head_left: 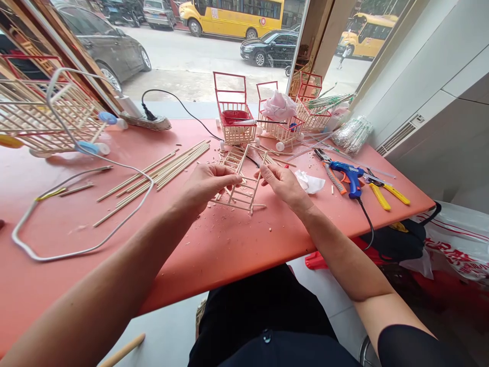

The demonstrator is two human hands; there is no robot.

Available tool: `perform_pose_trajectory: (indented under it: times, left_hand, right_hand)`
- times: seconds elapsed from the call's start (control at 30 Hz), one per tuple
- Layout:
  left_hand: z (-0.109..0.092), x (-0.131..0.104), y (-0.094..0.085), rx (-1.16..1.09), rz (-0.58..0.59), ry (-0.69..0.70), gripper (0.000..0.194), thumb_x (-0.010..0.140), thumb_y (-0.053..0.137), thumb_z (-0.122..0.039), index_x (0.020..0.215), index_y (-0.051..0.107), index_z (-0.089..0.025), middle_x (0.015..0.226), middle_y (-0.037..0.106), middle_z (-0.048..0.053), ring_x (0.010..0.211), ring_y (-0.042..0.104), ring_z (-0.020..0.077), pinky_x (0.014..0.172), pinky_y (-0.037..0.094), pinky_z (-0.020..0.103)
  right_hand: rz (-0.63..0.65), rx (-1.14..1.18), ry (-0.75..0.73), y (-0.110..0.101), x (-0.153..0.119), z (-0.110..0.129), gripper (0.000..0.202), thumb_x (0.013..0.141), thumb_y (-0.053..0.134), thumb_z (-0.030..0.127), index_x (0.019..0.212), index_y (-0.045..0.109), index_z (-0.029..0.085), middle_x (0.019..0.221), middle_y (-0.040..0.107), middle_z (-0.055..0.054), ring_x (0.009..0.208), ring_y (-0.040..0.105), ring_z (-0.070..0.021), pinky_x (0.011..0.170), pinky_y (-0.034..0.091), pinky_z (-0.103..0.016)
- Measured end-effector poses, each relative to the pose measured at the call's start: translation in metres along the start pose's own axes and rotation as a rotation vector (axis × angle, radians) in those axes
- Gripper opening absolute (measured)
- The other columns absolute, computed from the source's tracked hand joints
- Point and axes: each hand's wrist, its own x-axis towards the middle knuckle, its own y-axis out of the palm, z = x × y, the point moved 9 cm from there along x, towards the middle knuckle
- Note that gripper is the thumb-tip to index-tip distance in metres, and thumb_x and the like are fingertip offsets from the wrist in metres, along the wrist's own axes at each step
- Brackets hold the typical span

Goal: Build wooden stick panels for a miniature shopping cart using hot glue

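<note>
Between my two hands is a small ladder-like frame of thin wooden sticks [243,194], tilted above the table. My left hand [209,186] pinches its left side between thumb and fingers. On the other side, my right hand [280,183] grips the frame's right stick near the top. Loose wooden sticks [183,165] lie in a bundle left of my left hand. Crumbs and short offcuts litter the tabletop under the frame. Right of my right hand rests a crumpled white tissue [310,182].
Small stick-built carts [239,130] stand along the back. A blue glue gun [347,173], yellow-handled pliers [382,196] and orange-handled cutters [332,176] lie at right. A bent grey cable [91,251] loops across the left. The pink table's [229,260] front edge is near my lap.
</note>
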Motion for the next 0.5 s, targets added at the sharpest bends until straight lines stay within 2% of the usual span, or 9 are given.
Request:
perform_pose_trajectory:
  times: [0.07, 0.17, 0.27, 0.5]
  left_hand:
    - [0.002, 0.002, 0.000, -0.008, -0.002, 0.003, 0.026, 0.060, 0.088, -0.042, 0.066, 0.080, -0.017, 0.064, 0.068, 0.004, 0.058, 0.049, 0.0115, 0.056, 0.035, 0.026]
    - [0.006, 0.004, 0.001, -0.017, 0.007, -0.006, 0.029, 0.060, 0.089, -0.043, 0.068, 0.081, -0.017, 0.064, 0.068, 0.005, 0.055, 0.047, 0.0108, 0.053, 0.032, 0.026]
    - [0.010, 0.006, 0.005, -0.066, 0.062, -0.024, 0.032, 0.058, 0.091, -0.045, 0.068, 0.081, -0.016, 0.064, 0.068, 0.006, 0.056, 0.049, 0.0113, 0.052, 0.034, 0.026]
    - [0.018, 0.007, 0.011, -0.188, 0.135, -0.124, 0.039, 0.051, 0.097, -0.044, 0.071, 0.081, -0.015, 0.074, 0.072, 0.010, 0.057, 0.053, 0.0119, 0.051, 0.041, 0.025]
  right_hand:
    - [0.036, 0.016, 0.025, 0.003, -0.001, -0.001, 0.053, 0.092, 0.062, 0.072, 0.088, 0.072, 0.020, 0.089, 0.074, -0.004, 0.079, 0.066, -0.0164, 0.081, 0.051, -0.031]
    - [0.105, 0.036, 0.049, 0.011, -0.002, -0.003, 0.038, 0.089, 0.072, 0.056, 0.081, 0.070, 0.019, 0.081, 0.071, -0.002, 0.078, 0.063, -0.0158, 0.079, 0.050, -0.030]
    - [0.108, 0.076, 0.065, 0.013, -0.002, -0.006, 0.027, 0.088, 0.072, 0.043, 0.077, 0.068, 0.018, 0.080, 0.071, -0.001, 0.078, 0.063, -0.0146, 0.079, 0.049, -0.029]
    - [0.104, 0.141, 0.078, 0.014, -0.001, -0.006, 0.020, 0.087, 0.072, 0.036, 0.080, 0.069, 0.018, 0.082, 0.073, -0.002, 0.080, 0.064, -0.0145, 0.082, 0.049, -0.028]
